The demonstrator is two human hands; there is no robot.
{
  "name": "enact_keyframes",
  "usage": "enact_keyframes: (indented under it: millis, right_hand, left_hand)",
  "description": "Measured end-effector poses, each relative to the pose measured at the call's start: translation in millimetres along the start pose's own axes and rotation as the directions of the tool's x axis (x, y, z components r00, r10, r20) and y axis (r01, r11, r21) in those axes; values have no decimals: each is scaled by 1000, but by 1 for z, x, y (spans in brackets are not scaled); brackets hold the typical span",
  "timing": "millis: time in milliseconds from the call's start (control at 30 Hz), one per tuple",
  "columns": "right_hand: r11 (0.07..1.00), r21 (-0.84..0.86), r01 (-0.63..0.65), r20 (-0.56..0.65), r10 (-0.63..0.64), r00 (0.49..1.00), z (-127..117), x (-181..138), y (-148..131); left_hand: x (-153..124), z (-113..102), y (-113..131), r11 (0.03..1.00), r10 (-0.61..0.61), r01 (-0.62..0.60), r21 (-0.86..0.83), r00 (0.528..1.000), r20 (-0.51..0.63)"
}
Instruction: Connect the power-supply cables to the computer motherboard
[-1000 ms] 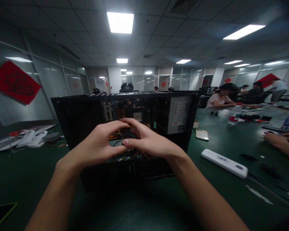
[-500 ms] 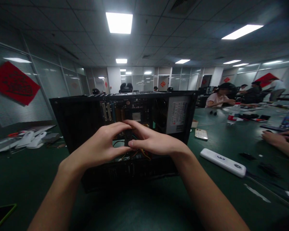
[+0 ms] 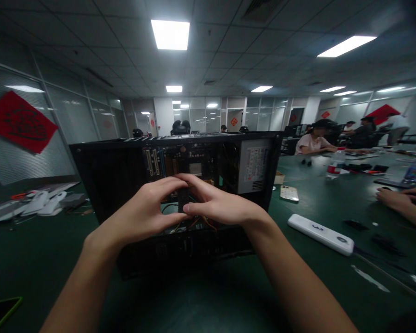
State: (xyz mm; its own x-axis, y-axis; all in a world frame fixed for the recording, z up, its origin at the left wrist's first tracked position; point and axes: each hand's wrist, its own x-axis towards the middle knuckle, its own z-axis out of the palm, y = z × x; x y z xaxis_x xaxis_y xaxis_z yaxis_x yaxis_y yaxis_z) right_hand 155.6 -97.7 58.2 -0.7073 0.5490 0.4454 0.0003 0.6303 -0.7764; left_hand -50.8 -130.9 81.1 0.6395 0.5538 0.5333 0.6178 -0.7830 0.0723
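Observation:
An open black computer case (image 3: 104, 175) lies on its side on the green table (image 3: 38, 259), its motherboard and a grey power supply (image 3: 254, 164) facing me. My left hand (image 3: 143, 212) and my right hand (image 3: 217, 201) meet in front of the opening. Both pinch a small dark part (image 3: 183, 200), thumb and fingers closed on it from either side. Coloured wires (image 3: 194, 223) show just under the hands. What the part is I cannot make out.
A white power strip (image 3: 321, 234) lies to the right of the case, a phone (image 3: 290, 193) beyond it. Another person's hand (image 3: 398, 200) rests at the right edge. White parts (image 3: 43, 202) are heaped at far left. People sit at the far right with a bottle (image 3: 333, 164).
Both hands stay pinched on the dark part and have hardly shifted. The view has drifted slightly.

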Motion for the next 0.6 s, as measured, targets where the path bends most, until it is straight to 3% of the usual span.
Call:
enact_keyframes:
  millis: [600]
  right_hand:
    - [1000,-29,-1,-3,1,1000,1,1,7]
  left_hand:
    - [-3,0,-4,1000,4,-4,16,1000,-1]
